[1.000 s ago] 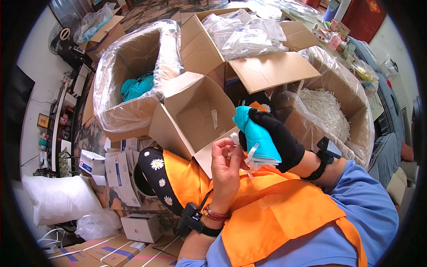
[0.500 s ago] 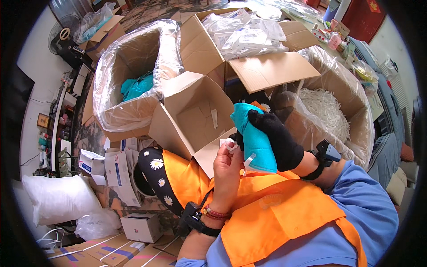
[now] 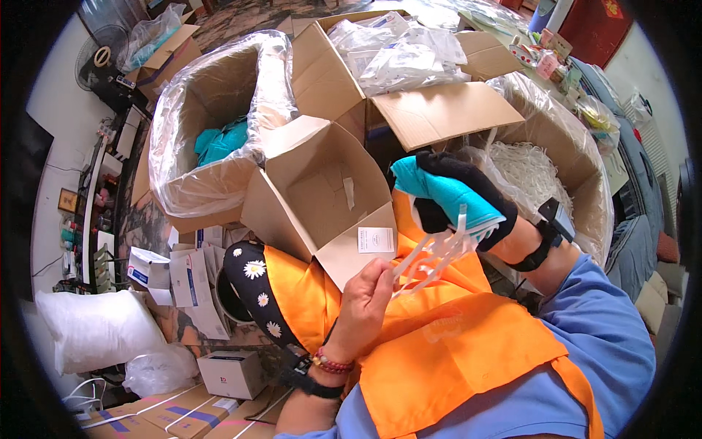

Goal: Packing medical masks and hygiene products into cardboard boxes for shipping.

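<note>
My right hand (image 3: 479, 186), in a black glove, grips a folded stack of teal face masks (image 3: 447, 193) over my lap. White ear loops (image 3: 430, 257) hang from the stack's near end in a loose bunch. My bare left hand (image 3: 365, 296) is closed, thumb against fingers, at the lower ends of those loops. Just ahead of it, a white printed card (image 3: 375, 240) lies on the near flap of a cardboard box (image 3: 316, 192). A small pale scrap (image 3: 349, 193) sits inside that box.
Behind stands a plastic-lined carton (image 3: 197, 95) with teal masks (image 3: 219, 143) inside. Another carton (image 3: 446, 113) holds clear plastic packets (image 3: 402, 51). To the right, a lined carton holds tangled white strips (image 3: 523, 175). Folded small boxes (image 3: 197, 285) lie left of my knee.
The mask stack has tilted over in my right hand, its loops now gathered and hanging. My left hand has moved down toward me, uncovering the card on the flap.
</note>
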Motion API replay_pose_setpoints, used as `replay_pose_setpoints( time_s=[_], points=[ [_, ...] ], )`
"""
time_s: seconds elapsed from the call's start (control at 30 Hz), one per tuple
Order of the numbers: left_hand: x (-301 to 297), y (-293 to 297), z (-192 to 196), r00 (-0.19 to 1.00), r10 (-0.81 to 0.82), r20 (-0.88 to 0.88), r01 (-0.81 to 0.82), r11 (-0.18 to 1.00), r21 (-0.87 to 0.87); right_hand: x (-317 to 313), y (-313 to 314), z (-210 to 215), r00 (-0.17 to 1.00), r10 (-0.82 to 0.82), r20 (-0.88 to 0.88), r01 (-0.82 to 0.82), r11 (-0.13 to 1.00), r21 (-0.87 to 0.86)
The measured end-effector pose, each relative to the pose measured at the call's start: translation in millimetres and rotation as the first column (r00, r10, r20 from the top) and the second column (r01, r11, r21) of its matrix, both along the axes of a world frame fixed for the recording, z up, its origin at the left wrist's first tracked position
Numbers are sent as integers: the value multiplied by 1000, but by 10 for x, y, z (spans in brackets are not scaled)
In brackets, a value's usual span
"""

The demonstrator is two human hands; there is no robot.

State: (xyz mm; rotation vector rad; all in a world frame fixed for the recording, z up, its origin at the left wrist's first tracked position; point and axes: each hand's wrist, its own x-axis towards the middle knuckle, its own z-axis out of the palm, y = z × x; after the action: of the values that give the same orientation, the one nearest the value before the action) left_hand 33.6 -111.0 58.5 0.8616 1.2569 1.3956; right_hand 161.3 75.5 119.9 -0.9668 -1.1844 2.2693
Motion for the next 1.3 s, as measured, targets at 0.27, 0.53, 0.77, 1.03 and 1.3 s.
replay_pose_setpoints(
  time_s=[0.27,0.53,0.77,1.03,1.3],
  points=[
    [-157,-472,118,990,-126,-57,127,992,0,57,467,-91,1000,0,-18,5,965,263],
    [-291,-349,-40,984,-45,173,54,997,-47,-256,200,-140,981,-48,-189,97,962,256],
    [-637,-825,-189,969,-74,234,99,990,-96,-177,415,-126,909,-70,-410,150,975,166],
    [-807,-1317,-241,983,50,179,-7,972,-233,92,832,-289,916,-190,-353,333,851,406],
    [-882,-752,-274,722,301,623,-241,954,-181,-2,548,-82,865,105,-491,43,958,282]
  ],
)
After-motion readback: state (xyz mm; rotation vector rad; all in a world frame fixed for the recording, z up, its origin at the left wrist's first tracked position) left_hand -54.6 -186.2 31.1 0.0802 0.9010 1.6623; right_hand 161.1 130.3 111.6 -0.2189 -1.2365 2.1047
